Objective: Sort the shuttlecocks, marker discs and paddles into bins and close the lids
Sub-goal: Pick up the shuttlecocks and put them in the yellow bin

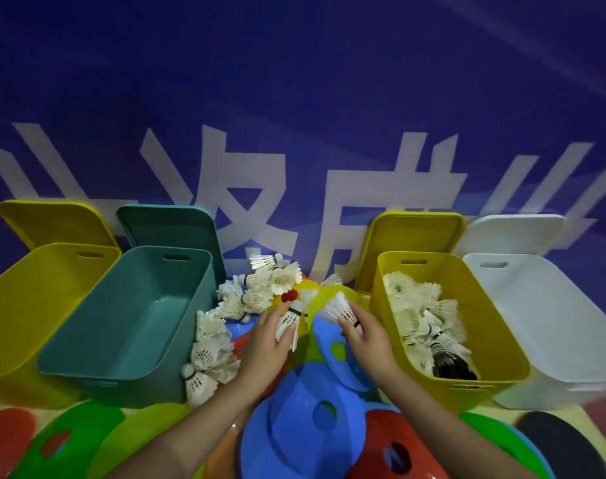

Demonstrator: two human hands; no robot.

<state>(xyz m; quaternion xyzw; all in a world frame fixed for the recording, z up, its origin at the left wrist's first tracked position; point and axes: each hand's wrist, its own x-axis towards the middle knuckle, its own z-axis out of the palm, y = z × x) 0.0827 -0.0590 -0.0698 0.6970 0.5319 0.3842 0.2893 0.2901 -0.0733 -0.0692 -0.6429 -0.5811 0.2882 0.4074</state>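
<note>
White feather shuttlecocks lie heaped between the bins, over coloured marker discs. My left hand grips one shuttlecock, cork pointing away from me. My right hand pinches another shuttlecock by its cork end, just left of the right-hand yellow bin. That bin holds several shuttlecocks and something dark at its near end. Blue, red and green marker discs lie in front of me. No paddle is clearly seen.
From left to right stand a yellow bin, a teal bin, the yellow bin with shuttlecocks and a white bin. Their lids lean against the blue banner wall behind. A dark round object lies at bottom right.
</note>
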